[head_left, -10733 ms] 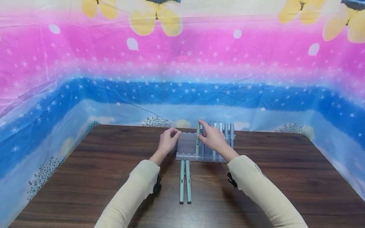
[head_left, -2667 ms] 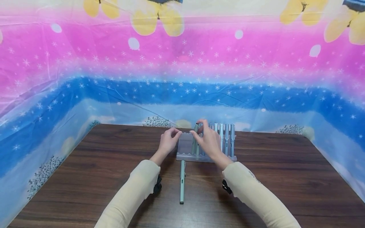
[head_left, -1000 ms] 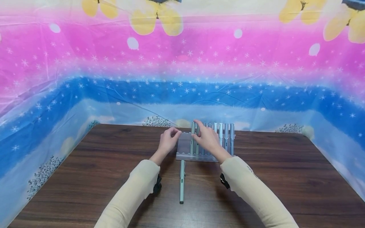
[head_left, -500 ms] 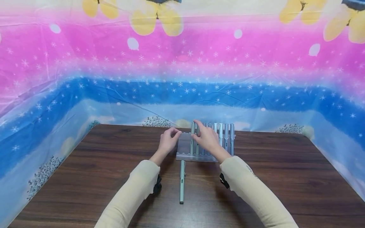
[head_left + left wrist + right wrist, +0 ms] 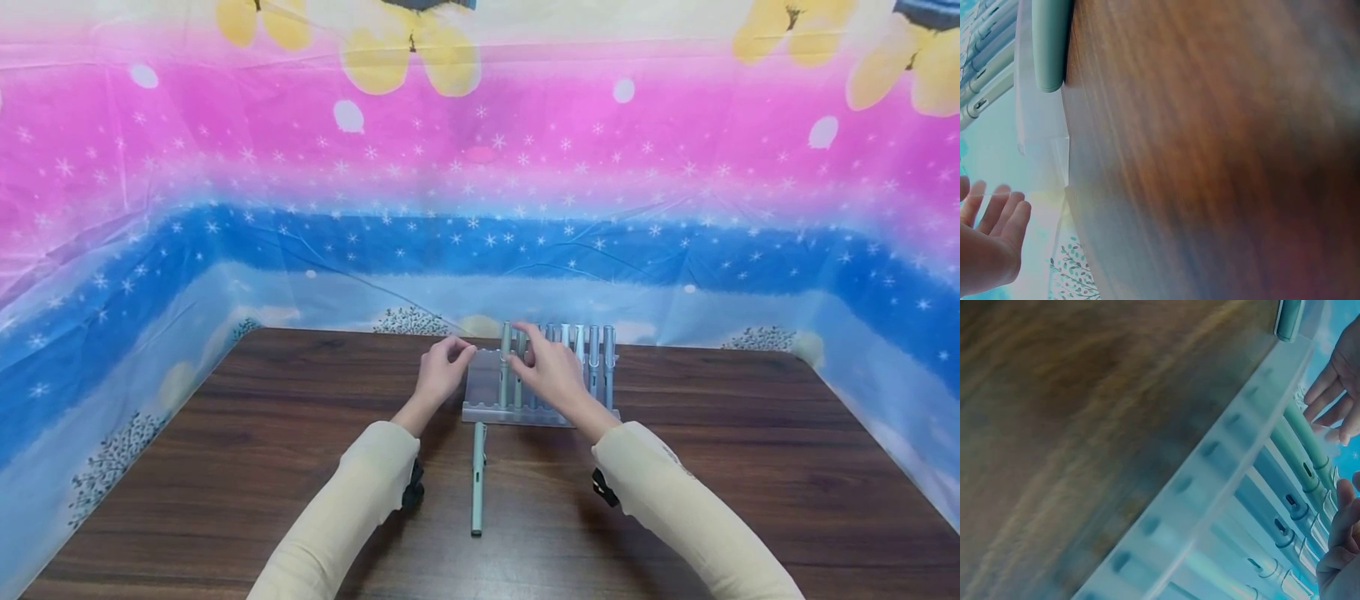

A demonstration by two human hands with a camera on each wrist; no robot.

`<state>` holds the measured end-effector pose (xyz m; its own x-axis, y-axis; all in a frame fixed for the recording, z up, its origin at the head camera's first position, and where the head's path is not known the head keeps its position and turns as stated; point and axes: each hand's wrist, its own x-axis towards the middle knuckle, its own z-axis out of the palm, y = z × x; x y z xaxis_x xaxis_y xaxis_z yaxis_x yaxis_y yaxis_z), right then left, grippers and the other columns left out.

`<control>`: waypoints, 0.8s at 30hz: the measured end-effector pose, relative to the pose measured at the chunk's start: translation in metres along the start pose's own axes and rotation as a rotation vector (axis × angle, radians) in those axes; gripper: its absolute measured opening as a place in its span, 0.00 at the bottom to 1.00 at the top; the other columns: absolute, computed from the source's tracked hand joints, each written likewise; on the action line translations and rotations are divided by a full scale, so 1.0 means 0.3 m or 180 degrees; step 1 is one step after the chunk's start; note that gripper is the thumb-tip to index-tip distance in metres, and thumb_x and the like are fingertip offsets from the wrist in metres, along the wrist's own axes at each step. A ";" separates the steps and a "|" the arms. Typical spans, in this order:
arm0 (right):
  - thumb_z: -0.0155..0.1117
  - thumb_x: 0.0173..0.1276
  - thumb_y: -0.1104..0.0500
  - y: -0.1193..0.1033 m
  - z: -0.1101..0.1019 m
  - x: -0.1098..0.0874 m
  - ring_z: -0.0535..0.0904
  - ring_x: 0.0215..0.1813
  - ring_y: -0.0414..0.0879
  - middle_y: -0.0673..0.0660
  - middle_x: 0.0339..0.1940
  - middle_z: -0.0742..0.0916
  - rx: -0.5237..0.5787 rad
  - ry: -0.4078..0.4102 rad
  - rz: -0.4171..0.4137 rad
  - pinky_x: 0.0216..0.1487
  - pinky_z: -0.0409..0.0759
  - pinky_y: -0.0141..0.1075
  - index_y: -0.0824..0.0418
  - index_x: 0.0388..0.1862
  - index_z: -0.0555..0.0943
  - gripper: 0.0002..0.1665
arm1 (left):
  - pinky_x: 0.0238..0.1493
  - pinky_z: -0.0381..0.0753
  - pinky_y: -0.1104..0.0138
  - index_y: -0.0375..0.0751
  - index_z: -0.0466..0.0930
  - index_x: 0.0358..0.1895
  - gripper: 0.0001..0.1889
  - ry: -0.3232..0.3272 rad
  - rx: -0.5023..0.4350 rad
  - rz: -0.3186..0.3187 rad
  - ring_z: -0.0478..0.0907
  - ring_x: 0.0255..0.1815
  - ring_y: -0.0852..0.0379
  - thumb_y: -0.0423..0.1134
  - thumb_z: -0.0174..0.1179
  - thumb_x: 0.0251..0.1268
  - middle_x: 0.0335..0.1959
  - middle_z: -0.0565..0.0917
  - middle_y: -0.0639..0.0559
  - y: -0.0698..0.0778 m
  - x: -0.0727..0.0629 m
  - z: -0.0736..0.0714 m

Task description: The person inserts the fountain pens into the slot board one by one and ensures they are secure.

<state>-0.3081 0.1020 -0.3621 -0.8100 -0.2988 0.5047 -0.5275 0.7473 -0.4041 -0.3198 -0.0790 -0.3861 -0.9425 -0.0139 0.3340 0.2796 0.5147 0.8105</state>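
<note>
A clear rack [image 5: 483,410] with notched edges stands toward the back of the table. Several capped pens lean in it side by side, blue and silver ones at right. The leftmost, a green pen [image 5: 505,383], stands beside another green pen [image 5: 518,387]. My left hand [image 5: 442,367] pinches the rack's upper left corner between thumb and fingers. Just right of the green pens is my right hand [image 5: 551,367], thumb and index apart, nothing held; it hides the middle pens. One more green capped pen [image 5: 477,483] lies on the table in front of the rack.
The brown wooden table [image 5: 300,450] reaches back to a patterned cloth backdrop [image 5: 420,242]. In the left wrist view, the lying pen's end [image 5: 1050,56] is close to the rack's front edge.
Two pens lay on the table at first; one now leans leftmost in the rack, set there by my right hand. That hand has since let go and shifted slightly right. My left hand stays put.
</note>
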 end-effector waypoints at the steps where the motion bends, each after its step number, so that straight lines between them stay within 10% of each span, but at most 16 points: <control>1: 0.59 0.60 0.54 0.002 -0.001 -0.006 0.63 0.10 0.40 0.46 0.13 0.72 0.0003 -0.0002 -0.0016 0.10 0.61 0.33 0.54 0.60 0.66 0.28 | 0.48 0.69 0.59 0.36 0.78 0.37 0.10 0.0005 0.0002 0.0002 0.74 0.46 0.50 0.40 0.52 0.62 0.41 0.79 0.44 -0.001 0.000 0.000; 24: 0.60 0.59 0.55 0.023 0.010 -0.113 0.65 0.12 0.36 0.41 0.12 0.73 0.0084 -0.0342 -0.0138 0.12 0.64 0.30 0.55 0.53 0.73 0.22 | 0.47 0.69 0.58 0.36 0.78 0.39 0.12 -0.0067 -0.0094 -0.0106 0.74 0.43 0.49 0.40 0.49 0.65 0.38 0.79 0.45 -0.004 0.000 -0.010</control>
<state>-0.2850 0.1155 -0.3841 -0.8083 -0.3935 0.4379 -0.5680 0.7168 -0.4044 -0.3196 -0.0822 -0.3855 -0.9549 -0.0125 0.2966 0.2529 0.4889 0.8349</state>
